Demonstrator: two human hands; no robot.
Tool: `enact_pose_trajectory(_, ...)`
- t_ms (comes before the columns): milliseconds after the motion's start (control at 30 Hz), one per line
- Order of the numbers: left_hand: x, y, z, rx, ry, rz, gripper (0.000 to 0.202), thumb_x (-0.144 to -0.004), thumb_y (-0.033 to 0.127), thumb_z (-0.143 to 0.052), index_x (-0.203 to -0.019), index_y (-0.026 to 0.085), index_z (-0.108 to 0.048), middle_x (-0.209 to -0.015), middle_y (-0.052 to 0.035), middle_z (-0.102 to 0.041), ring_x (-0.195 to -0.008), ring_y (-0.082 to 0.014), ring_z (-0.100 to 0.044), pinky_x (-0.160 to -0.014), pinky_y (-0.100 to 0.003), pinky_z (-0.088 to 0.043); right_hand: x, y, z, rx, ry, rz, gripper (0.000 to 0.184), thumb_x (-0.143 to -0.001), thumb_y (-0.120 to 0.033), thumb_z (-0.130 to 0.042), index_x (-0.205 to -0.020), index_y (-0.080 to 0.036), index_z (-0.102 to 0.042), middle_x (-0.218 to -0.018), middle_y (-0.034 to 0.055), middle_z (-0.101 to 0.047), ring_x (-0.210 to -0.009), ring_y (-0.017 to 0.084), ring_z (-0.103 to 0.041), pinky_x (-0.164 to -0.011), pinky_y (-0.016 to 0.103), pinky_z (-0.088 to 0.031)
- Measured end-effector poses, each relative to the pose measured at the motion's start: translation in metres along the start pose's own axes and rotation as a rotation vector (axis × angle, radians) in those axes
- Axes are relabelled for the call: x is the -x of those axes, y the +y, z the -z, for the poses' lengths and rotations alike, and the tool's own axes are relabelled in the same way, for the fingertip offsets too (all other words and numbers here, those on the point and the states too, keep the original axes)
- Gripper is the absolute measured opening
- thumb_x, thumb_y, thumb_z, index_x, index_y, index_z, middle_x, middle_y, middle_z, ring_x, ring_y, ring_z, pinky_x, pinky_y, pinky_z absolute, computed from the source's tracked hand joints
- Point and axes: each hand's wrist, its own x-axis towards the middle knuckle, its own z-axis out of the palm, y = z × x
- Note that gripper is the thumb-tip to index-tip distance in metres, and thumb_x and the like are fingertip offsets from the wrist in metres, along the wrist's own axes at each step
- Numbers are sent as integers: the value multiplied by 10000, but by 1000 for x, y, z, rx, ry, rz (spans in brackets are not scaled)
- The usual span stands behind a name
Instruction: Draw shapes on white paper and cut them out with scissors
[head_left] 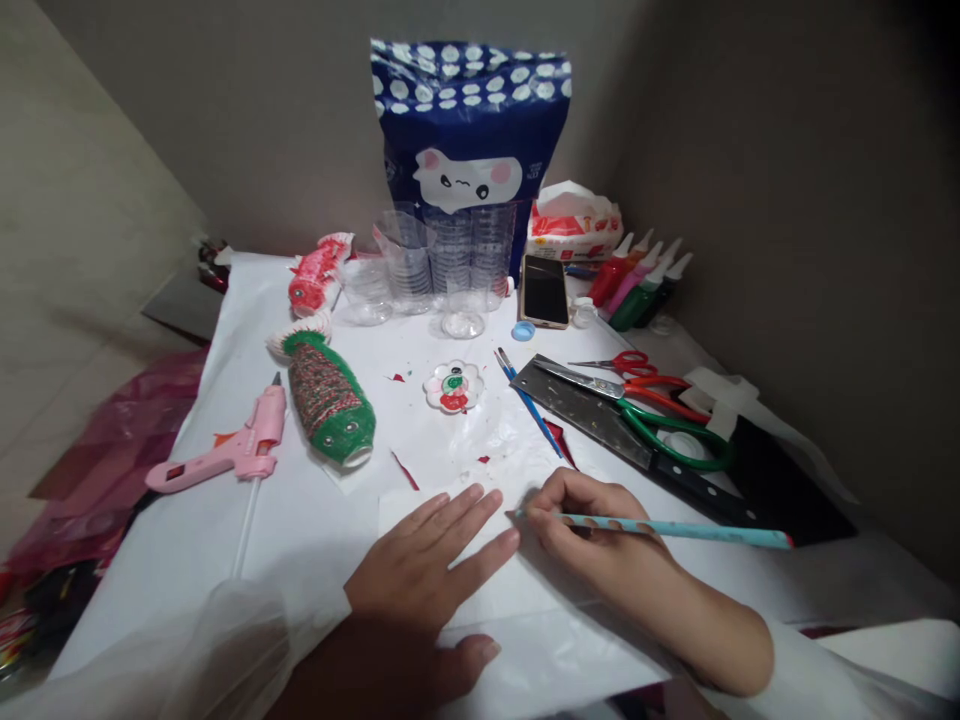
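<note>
My right hand is closed in a writing grip round a light blue pencil, whose tip is at a sheet of white paper. It cannot be told whether the tip touches the sheet. Flat on the same paper lies my left hand, fingers stretched out and holding nothing, just left of the pencil tip. Beyond the hands sits a flower-shaped palette with red, green and black paint. A green fish with a striped, yarn-like middle lies to the left.
A pink glue gun rests at left, near a red fish. Clear plastic cups stand before a blue bag. To the right are a phone, paint bottles, paintbrushes, green-handled scissors and a cleaver-like blade.
</note>
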Motion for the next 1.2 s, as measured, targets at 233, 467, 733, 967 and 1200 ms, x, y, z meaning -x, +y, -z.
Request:
enact_pose_trajectory(233, 0, 2, 1, -13, 11, 19, 672, -913, 613, -459, -1474, 246, -412, -1598, -83, -323, -1459, -268, -315, -1168, -434, -304, -1, 0, -1, -5, -27, -5, 134, -849, -180, -577, -718, -194, -597, -663, -26, -637, -614, 127, -544, -572, 224, -428)
enact_pose_trajectory(467, -1, 1, 0, 1, 1, 21, 668, -915, 618, -444, -1471, 249, -415, -1593, -86, -334, -1455, -272, -323, -1173, -441, -294, -1, -8, -2, 23, -41, -25, 136, -841, -178, -569, -708, -199, -582, -654, -33, -639, -603, 123, -536, -563, 224, -412)
enact_pose_trajectory(733, 0, 0, -1, 4, -7, 7, 684, -910, 609, -458, -1480, 236, -399, -1602, -84, -315, -1473, -261, -281, -1175, -438, -286, -2, -9, 0, 78, -14, 3, 146, -796, -168, -527, -653, -200, -523, -577, -50, -539, -533, 109, -451, -508, 232, -354)
enact_pose_trajectory(967, 0, 2, 1, -1, 14, 15, 652, -916, 560, -475, -1476, 231, -414, -1597, -83, -327, -1458, -269, -316, -1177, -434, -290, -2, -6, 0, 5, 8, -36, 129, -803, -190, -545, -675, -195, -556, -612, -27, -589, -566, 126, -496, -532, 237, -397)
enact_pose_trajectory(1200, 0, 1, 0, 12, 15, 10, 662, -905, 574, -494, -1480, 258, -403, -1603, -84, -311, -1469, -270, -289, -1177, -445, -283, -1, -4, -1, 4, 11, -7, 135, -802, -171, -559, -670, -199, -547, -605, -31, -579, -561, 125, -487, -522, 237, -383)
